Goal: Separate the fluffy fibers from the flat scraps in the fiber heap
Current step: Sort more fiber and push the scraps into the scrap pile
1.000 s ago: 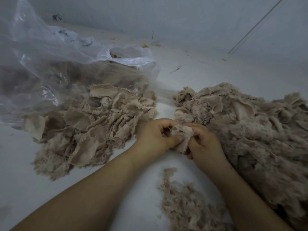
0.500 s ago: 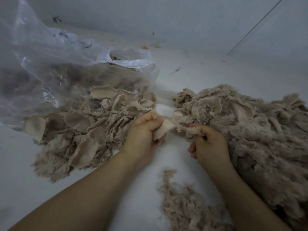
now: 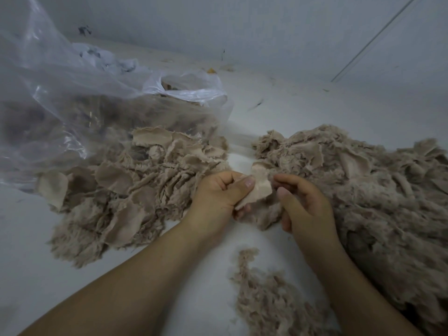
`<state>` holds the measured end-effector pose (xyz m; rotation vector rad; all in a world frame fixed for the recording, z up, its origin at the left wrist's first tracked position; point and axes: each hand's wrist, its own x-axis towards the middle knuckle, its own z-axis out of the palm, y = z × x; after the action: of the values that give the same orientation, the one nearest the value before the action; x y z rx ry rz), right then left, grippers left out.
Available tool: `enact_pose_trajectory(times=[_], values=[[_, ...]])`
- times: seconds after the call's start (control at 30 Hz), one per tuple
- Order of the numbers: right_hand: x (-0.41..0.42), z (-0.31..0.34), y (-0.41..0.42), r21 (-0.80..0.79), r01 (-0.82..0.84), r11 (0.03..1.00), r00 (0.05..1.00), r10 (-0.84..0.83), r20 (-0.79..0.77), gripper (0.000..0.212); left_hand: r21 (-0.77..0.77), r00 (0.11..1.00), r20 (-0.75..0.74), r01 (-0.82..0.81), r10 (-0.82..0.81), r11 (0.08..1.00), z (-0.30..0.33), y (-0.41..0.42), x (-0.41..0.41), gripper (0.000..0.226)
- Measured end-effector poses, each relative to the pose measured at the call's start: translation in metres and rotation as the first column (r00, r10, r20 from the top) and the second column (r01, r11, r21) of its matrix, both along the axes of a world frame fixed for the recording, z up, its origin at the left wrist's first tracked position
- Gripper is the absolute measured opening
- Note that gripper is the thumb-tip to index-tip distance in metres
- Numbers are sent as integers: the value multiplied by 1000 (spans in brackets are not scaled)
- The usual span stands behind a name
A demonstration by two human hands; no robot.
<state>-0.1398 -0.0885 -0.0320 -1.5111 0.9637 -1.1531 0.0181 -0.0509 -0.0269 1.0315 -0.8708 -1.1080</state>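
Observation:
My left hand (image 3: 219, 194) pinches a flat beige scrap (image 3: 260, 187) between thumb and fingers, near the middle of the white surface. My right hand (image 3: 303, 207) is just right of it, fingers curled around a tuft of fluffy fiber (image 3: 266, 214) that hangs under the scrap. A big mixed fiber heap (image 3: 363, 190) spreads to the right, touching my right hand. To the left lies a pile of flat scraps (image 3: 126, 192). A small mound of fluffy fibers (image 3: 271, 301) sits between my forearms at the bottom.
A large clear plastic bag (image 3: 80, 103) with more brownish material inside lies at the back left, its mouth against the scrap pile. A white wall (image 3: 266, 27) rises behind, meeting the white surface (image 3: 303, 105).
A second ago both hands held one clump together. They then pulled apart, the left taking the flat scrap. Now they have come closer again, the scrap upright between them.

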Motion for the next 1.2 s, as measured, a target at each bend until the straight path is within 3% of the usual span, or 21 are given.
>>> enact_pose_trajectory(times=[0.13, 0.17, 0.33, 0.4, 0.5, 0.6, 0.67, 0.7, 0.77, 0.8, 0.87, 0.9, 0.97, 1.03, 1.1, 1.2], values=[[5, 0, 2, -30, -72, 997, 997, 71, -33, 6, 43, 990, 125, 54, -59, 998, 1, 2, -5, 22], [5, -1, 1, -53, -68, 996, 997, 66, -48, 12, 54, 990, 127, 48, -54, 997, 1, 2, -5, 26], [5, -1, 2, -69, -46, 997, 998, 44, -38, 27, 95, 996, 14, -84, 83, 992, 1, -3, 0, 45], [4, -1, 2, -75, -38, 996, 998, 35, -43, 27, 83, 997, -14, -73, 75, 994, 0, -3, 1, 38], [4, -1, 0, -75, -17, 997, 998, 13, -54, 25, 32, 991, 129, -38, 33, 999, -2, -1, 0, 17], [3, -1, 0, -57, 14, 998, 998, -18, -64, 26, -71, 928, 278, -238, 249, 969, 0, -3, 6, 27], [3, 1, 0, -5, 16, 1000, 999, -16, -49, 24, -221, 735, 466, -443, 493, 869, 6, -4, 20, 24], [3, 1, -1, 22, 15, 1000, 999, -14, -42, 23, -297, 555, 618, -492, 557, 819, 8, -3, 27, 20], [3, 2, -1, 54, 13, 998, 999, -10, -47, 23, -362, 114, 885, -442, 452, 821, 9, 0, 39, 11], [3, 2, -1, 53, 12, 998, 999, -10, -52, 23, -352, -40, 929, -405, 368, 844, 8, 1, 42, 7], [3, 3, -1, 38, 13, 999, 998, -10, -56, 24, -357, -178, 933, -356, 313, 864, 9, 5, 36, 6], [3, 2, -1, 31, 14, 999, 998, -13, -57, 24, -392, -191, 918, -312, 347, 865, 11, 7, 28, 7], [3, 2, 0, 32, 22, 999, 999, -20, -46, 25, -431, -86, 903, -178, 422, 885, 14, 9, 11, 20], [4, 0, -2, 56, 36, 998, 999, -34, -31, 26, -303, 52, 951, -56, 306, 951, 12, 10, -9, 35], [4, -2, -3, 84, 53, 995, 997, -48, -55, 26, -161, 136, 978, 12, 158, 987, 6, 7, -18, 27], [4, -5, -6, 110, 63, 992, 989, -48, -137, 29, -87, 275, 959, 68, 65, 994, -1, 1, -14, 18]])
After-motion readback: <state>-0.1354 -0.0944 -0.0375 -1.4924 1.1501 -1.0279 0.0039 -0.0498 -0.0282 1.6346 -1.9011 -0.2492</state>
